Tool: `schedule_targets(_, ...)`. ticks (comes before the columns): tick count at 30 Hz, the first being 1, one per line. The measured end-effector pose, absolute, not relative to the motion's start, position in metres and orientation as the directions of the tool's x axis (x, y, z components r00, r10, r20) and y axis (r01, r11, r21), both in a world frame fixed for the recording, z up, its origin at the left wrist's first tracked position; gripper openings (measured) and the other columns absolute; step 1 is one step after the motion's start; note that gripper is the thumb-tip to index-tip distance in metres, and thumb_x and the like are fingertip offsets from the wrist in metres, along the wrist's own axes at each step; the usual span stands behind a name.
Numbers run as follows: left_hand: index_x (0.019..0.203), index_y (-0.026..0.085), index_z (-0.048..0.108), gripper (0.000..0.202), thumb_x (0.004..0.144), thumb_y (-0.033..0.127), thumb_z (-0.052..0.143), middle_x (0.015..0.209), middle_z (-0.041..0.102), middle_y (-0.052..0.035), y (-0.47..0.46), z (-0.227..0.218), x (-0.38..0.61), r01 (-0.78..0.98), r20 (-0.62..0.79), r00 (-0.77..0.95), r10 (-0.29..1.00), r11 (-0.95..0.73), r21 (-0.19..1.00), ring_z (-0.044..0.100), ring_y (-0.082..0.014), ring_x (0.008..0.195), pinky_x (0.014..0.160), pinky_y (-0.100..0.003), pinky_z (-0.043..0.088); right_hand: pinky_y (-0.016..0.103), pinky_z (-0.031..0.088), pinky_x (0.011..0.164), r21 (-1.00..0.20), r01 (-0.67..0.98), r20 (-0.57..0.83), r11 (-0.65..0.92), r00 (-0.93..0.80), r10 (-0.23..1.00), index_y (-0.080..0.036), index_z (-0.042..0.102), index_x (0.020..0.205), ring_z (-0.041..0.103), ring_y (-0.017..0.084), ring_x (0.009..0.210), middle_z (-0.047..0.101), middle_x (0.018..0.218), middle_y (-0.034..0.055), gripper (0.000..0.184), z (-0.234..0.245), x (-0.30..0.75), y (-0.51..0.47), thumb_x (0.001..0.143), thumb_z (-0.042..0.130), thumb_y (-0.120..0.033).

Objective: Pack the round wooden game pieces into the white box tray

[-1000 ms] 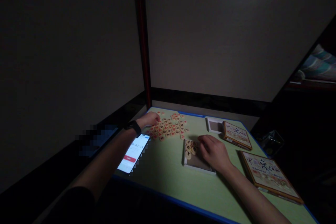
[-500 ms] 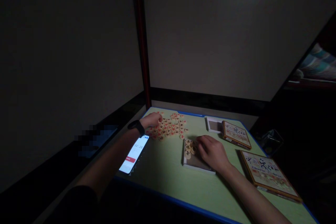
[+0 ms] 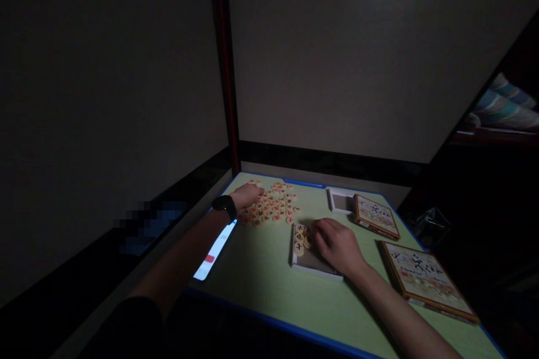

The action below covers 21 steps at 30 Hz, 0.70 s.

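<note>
Over the left side of a spread of round Chinese chess pieces (image 3: 275, 208) reaches my left hand (image 3: 247, 196), a dark watch on its wrist. Its fingers are closed together and point down at the pieces; whatever they hold is hidden. My right hand (image 3: 339, 242) is above a shallow box tray (image 3: 316, 272), fingers curled inward beside the larger Chinese chess pieces (image 3: 299, 237) in the tray's far left corner. Its fingertips are partly hidden, and I cannot make out what is between them.
A lit phone (image 3: 215, 253) lies under my left forearm. To the right are two patterned box lids, the far lid (image 3: 376, 215) and the near lid (image 3: 429, 277). A second shallow tray (image 3: 340, 201) sits at the back. The green table (image 3: 269, 297) has a blue edge, with walls behind it.
My left hand has shifted slightly right over the spread pieces, and its forearm covers more of the phone. My right hand stays at the tray with little change. The view has turned a little.
</note>
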State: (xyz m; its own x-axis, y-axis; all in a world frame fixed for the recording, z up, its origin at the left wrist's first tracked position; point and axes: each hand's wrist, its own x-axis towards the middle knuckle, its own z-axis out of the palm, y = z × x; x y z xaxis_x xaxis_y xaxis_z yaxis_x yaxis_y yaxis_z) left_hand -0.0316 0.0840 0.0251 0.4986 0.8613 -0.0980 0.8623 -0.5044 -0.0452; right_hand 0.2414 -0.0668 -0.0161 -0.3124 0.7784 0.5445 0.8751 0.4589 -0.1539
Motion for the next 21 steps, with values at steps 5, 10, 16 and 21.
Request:
schedule_targets(5,0.111,0.015,0.059,0.023,0.09,0.02,0.051,0.11,0.064,-0.0181,0.08,0.018,-0.029,0.863,-0.084,0.5,0.862,-0.504,-0.043,0.065,-0.0257,0.097,0.082,-0.035,0.05,0.029,0.044,0.068,-0.161,0.871,0.544,0.463,-0.313,0.778,-0.019,0.064,0.087,0.061,0.019,0.075,0.068,0.082,0.0059,0.021,-0.015,0.241,-0.067,0.088,0.042,-0.018)
schedule_targets(10,0.115,0.01,0.054,0.025,0.092,0.014,0.043,0.107,0.064,-0.0219,0.073,0.02,-0.026,0.89,-0.054,0.452,0.891,-0.454,-0.035,0.066,-0.0275,0.095,0.081,-0.037,0.05,0.029,0.045,0.068,-0.16,0.876,0.537,0.455,-0.309,0.785,-0.019,0.063,0.087,0.062,0.02,0.075,0.068,0.081,0.0062,0.021,-0.015,0.241,-0.066,0.089,0.043,-0.019)
schedule_targets(16,0.116,0.009,0.05,0.025,0.098,0.022,0.038,0.113,0.063,-0.0201,0.055,0.048,-0.012,0.882,0.042,0.47,0.881,-0.471,0.002,0.063,-0.0255,0.1,0.088,-0.034,0.047,0.033,0.049,0.071,-0.305,0.831,0.579,0.466,-0.226,0.783,-0.019,0.063,0.088,0.065,0.022,0.078,0.07,0.084,0.0077,0.02,-0.015,0.241,-0.066,0.087,0.043,-0.021)
schedule_targets(21,0.11,0.014,0.05,0.019,0.099,0.022,0.037,0.111,0.062,-0.0146,0.017,0.059,0.03,0.731,0.174,0.664,0.727,-0.68,0.052,0.063,-0.0233,0.098,0.086,-0.033,0.047,0.034,0.055,0.071,-0.791,0.485,0.443,0.374,0.031,0.896,-0.021,0.06,0.102,0.068,0.02,0.077,0.072,0.09,0.0058,0.024,-0.011,0.238,-0.062,0.089,0.052,-0.04)
